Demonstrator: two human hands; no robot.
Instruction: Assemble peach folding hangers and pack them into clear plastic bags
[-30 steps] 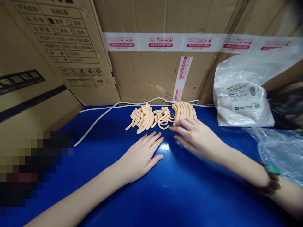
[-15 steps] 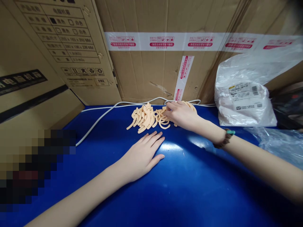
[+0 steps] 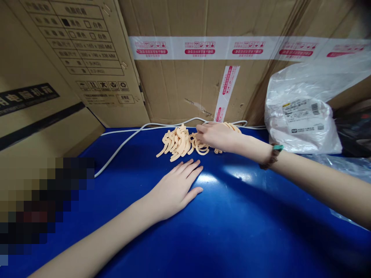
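Observation:
A pile of pale orange, flat curved pieces (image 3: 181, 141) lies on the blue tabletop near the cardboard; some are hook-shaped, others ring-like. My left hand (image 3: 175, 189) rests flat on the table just in front of the pile, fingers stretched and thumb apart, holding nothing. Over the right part of the pieces is my right hand (image 3: 218, 136), palm down with its fingers curled. Its fingertips are hidden, so what they pinch, if anything, does not show. More curved pieces peek out behind and below this hand. A brown band with a teal part circles the right wrist.
A white cable (image 3: 124, 141) runs behind the pile along the cardboard box (image 3: 179, 85). Another printed carton (image 3: 95, 58) stands at the left. At the right are a white plastic parcel bag (image 3: 307, 119) and clear plastic film (image 3: 348, 168) on the blue table (image 3: 217, 239).
My right hand has shifted slightly left over the pieces, its fingers more curled and the forearm higher. The left hand stays flat in place. The view has shifted slightly.

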